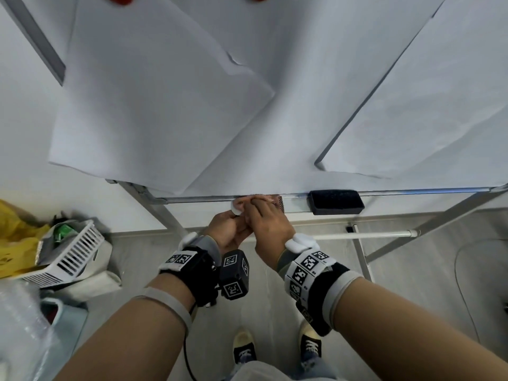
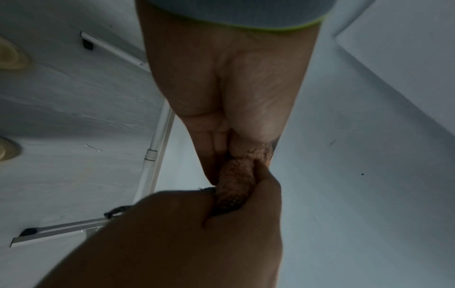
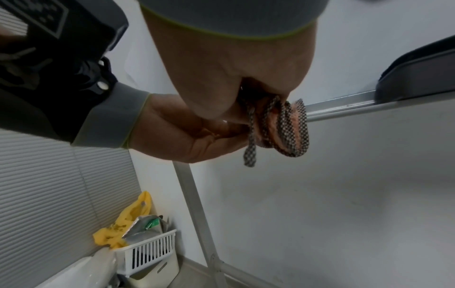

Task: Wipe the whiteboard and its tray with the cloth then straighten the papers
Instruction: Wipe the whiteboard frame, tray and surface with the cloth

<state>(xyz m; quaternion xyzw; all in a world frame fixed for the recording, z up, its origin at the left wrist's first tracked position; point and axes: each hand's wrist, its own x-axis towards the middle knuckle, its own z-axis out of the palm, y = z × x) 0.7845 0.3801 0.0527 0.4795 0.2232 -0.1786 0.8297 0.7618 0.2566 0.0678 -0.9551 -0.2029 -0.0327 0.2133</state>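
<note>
The whiteboard (image 1: 291, 185) is almost wholly covered by large white papers (image 1: 154, 105) that hang crooked and overlap. Its metal tray (image 1: 198, 199) runs along the bottom edge. Both hands meet at the tray's middle. My right hand (image 1: 264, 207) grips a bunched pink cloth (image 3: 283, 124) with a black-and-white checked border. My left hand (image 1: 239, 215) pinches the same cloth (image 2: 236, 175) from the left. A small white round thing (image 1: 236, 209) shows by the left fingertips; what it is I cannot tell.
A black eraser (image 1: 336, 202) sits on the tray just right of the hands. Slanted metal stand legs (image 1: 165, 215) and a white crossbar (image 1: 357, 235) lie below. A white basket (image 1: 71, 254) and a yellow bag (image 1: 16, 237) are on the floor at left.
</note>
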